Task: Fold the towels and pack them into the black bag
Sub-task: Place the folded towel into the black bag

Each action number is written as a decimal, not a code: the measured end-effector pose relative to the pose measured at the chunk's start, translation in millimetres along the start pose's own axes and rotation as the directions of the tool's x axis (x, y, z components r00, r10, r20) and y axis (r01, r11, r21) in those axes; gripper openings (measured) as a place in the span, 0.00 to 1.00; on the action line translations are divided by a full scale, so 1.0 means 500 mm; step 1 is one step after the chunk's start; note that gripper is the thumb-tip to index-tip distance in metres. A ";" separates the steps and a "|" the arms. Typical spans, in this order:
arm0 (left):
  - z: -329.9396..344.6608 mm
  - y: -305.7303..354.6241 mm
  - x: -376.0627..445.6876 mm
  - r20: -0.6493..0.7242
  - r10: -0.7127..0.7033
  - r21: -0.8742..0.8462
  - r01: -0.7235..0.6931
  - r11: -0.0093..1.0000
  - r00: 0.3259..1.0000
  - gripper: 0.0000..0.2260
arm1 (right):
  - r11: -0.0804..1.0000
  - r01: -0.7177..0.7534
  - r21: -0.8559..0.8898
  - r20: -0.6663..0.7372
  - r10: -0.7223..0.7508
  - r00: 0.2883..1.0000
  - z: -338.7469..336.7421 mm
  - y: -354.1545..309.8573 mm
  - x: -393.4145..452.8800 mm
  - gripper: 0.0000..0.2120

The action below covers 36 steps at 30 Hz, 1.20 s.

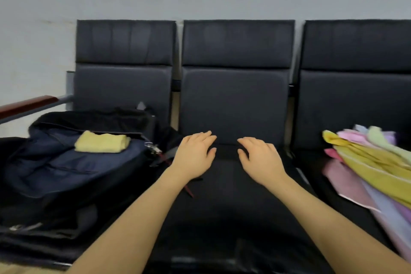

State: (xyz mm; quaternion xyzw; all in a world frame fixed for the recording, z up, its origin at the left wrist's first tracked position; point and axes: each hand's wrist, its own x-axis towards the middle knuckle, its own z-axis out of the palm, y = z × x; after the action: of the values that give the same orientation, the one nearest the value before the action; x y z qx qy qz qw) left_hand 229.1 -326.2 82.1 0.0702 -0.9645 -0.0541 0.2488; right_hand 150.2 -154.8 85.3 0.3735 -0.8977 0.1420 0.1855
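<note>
One folded yellow towel point(101, 144) lies in the open black bag point(66, 162) on the left seat. The towel pile point(373, 162) (unfolded) waits at right. Left hand point(195, 153) and right hand point(260, 160) hover spread, holding nothing.

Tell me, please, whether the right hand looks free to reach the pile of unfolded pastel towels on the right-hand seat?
Probably yes. The right hand is open and holds nothing, and only bare black seat lies between it and the pile of unfolded pastel towels.
</note>
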 end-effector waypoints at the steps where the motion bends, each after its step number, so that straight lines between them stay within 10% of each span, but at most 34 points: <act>1: 0.026 0.051 0.009 0.021 0.033 -0.023 -0.033 0.999 0.999 0.21 | 0.999 -0.029 -0.022 0.000 0.029 1.000 -0.004 0.052 -0.030 0.19; 15: 0.315 0.631 0.168 0.208 0.411 -0.414 -0.301 0.859 0.887 0.17 | 0.721 -0.473 -0.506 -0.358 0.324 0.876 -0.074 0.643 -0.317 0.13; 23: 0.389 0.827 0.234 0.257 0.507 -0.475 -0.349 0.808 0.822 0.20 | 0.616 -0.699 -0.363 -0.300 0.633 0.714 -0.115 0.748 -0.353 0.06; 27: 0.395 0.853 0.263 0.249 0.490 -0.584 -0.274 0.764 0.836 0.19 | 0.822 -0.530 -0.209 -0.494 0.379 0.783 -0.106 0.752 -0.358 0.12; 36: 0.346 0.828 0.239 0.198 0.397 -0.859 -0.036 0.511 0.896 0.21 | 0.970 -0.241 -0.015 -0.728 0.155 0.668 -0.142 0.702 -0.336 0.05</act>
State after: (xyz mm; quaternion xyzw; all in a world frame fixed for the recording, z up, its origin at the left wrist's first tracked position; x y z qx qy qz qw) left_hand -3.9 74.0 45.7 -0.1925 -0.8484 -0.4883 0.0695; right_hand 22.3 215.9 33.9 0.1771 -0.7940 0.2469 0.5266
